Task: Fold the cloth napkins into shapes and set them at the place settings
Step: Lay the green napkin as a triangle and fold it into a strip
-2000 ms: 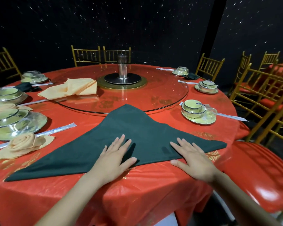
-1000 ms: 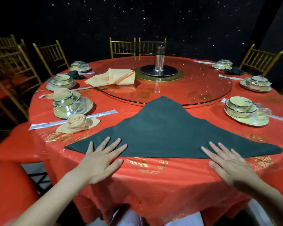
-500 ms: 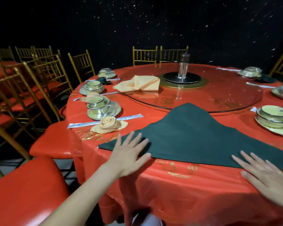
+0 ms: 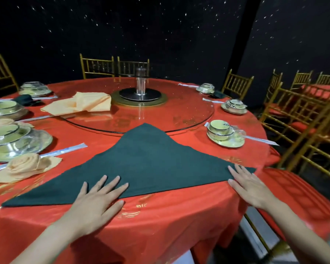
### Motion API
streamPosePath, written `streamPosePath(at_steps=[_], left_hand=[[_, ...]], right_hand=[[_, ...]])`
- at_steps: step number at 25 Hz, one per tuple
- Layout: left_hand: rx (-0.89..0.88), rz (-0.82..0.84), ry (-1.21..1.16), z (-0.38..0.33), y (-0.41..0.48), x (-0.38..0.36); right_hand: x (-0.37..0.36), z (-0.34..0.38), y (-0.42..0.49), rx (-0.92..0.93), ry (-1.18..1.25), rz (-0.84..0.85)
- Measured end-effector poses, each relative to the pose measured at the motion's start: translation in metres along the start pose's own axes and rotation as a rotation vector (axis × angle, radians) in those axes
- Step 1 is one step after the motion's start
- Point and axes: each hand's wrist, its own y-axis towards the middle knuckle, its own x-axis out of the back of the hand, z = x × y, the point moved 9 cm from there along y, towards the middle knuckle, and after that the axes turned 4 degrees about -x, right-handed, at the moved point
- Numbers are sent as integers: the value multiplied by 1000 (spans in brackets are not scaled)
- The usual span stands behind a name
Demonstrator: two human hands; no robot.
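A dark green napkin (image 4: 149, 164) lies flat on the red tablecloth (image 4: 160, 221), folded into a wide triangle with its tip toward the glass turntable. My left hand (image 4: 97, 201) presses flat on its near edge left of the middle, fingers spread. My right hand (image 4: 250, 187) lies flat with fingers straight on the napkin's right corner. A peach napkin rolled into a rose (image 4: 25, 166) sits at the left place setting. A loose pile of peach napkins (image 4: 80, 105) rests on the turntable's left side.
Place settings of stacked bowls and plates stand at the left (image 4: 10, 141) and right (image 4: 225, 133), with wrapped chopsticks (image 4: 63, 150) beside them. A glass turntable (image 4: 139, 113) with a metal hub fills the middle. Gold chairs (image 4: 301, 130) ring the table; a red seat (image 4: 297, 189) is at my right.
The view swung left and then back to the right. My left hand slid from the napkin's left corner toward its middle; my right hand now rests on the right corner.
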Motion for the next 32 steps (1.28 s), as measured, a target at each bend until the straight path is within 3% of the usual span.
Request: streamPosePath(at_steps=[2, 6, 9, 11, 14, 18, 23, 26, 28, 30, 32], left_hand=[[-21, -82, -12, 3, 7, 13], [-200, -342, -3, 2, 3, 38], [-268, -333, 40, 1, -3, 37], [-247, -356, 38, 4, -7, 41], [-124, -379, -10, 18, -3, 48], [-17, -276, -19, 35, 23, 43], [-12, -167, 86, 39, 45, 44], [-207, -311, -49, -29, 50, 52], [-337, -295, -38, -90, 52, 36], [-277, -143, -21, -116, 58, 10], [-189, -49, -8, -114, 64, -7]], right_hand=[[10, 12, -2, 34, -43, -50], [27, 111, -16, 414, 58, -177], [29, 153, -30, 647, 12, -357], [29, 156, -33, 693, 5, -408], [29, 153, -32, 640, 81, -354], [34, 142, -2, 364, 168, -296], [29, 126, 32, 113, 137, -223], [26, 126, 34, 124, 173, -211], [26, 129, 32, 140, 180, -207], [28, 130, 32, 125, 189, -192], [36, 129, 28, 120, 155, -317]])
